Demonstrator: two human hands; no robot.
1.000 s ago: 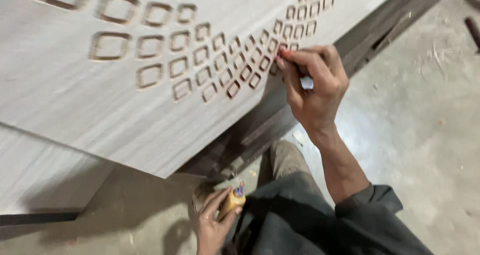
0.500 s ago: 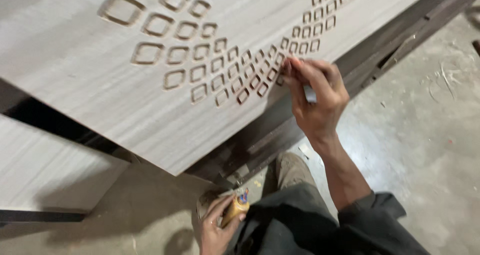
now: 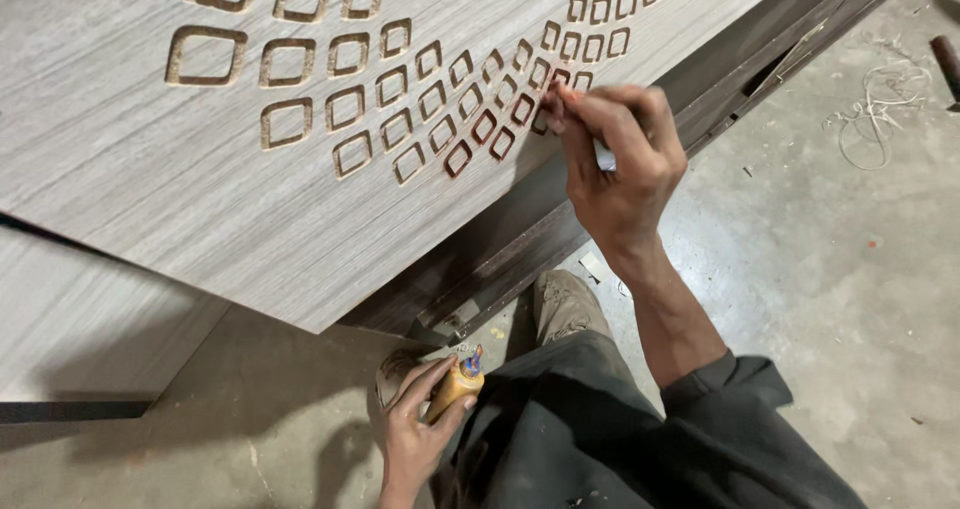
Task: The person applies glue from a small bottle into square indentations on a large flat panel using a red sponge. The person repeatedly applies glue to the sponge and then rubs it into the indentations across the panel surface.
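Your right hand (image 3: 622, 159) is clenched around a small pale tool (image 3: 604, 156), mostly hidden in your grip, its fingertips (image 3: 556, 99) pressed against the pale grey wood-grain panel (image 3: 200, 199) with rows of routed square grooves. The grooves just left of that hand look reddish; those farther left are bare tan. Your left hand (image 3: 415, 434) hangs low beside your knee, well below the panel, grasping a small yellow-orange bottle with a blue and red tip (image 3: 455, 387). Under both hands lies the grey concrete floor (image 3: 850, 299).
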